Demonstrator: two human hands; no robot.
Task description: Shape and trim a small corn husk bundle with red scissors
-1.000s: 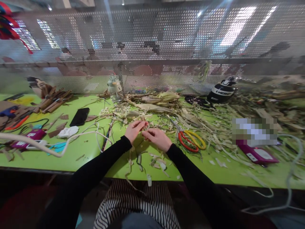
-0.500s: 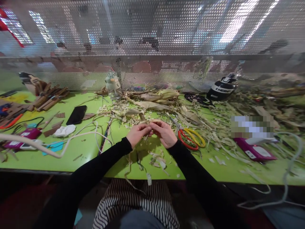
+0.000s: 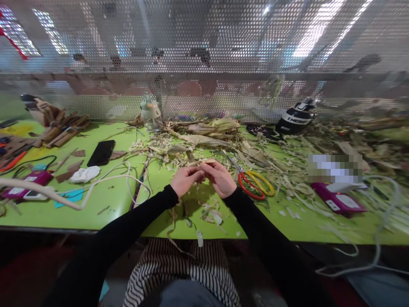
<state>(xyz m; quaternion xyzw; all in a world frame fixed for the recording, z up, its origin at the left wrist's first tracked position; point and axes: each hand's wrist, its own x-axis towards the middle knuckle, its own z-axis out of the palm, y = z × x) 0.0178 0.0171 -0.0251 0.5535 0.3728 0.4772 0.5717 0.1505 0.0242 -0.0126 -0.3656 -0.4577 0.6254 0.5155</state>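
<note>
Over the green table, my left hand and my right hand meet fingertip to fingertip. Both are closed in a pinch on a pale strip of corn husk, which is mostly covered by the fingers. Beyond them lies a heap of dried corn husks. Scissors with one red and one yellow handle rest just right of my right hand. Husk scraps are scattered beneath my hands, and a long thin strip hangs over the table edge.
A perforated metal screen stands along the back. Left are a phone, a white cable, a crumpled tissue and brown rolls. A clear bottle, a black bottle and a purple box stand around.
My hands stay pinched together in nearly the same place, with slight finger movement. A little more of the pale strip shows above the right fingers. The view has shifted slightly.
</note>
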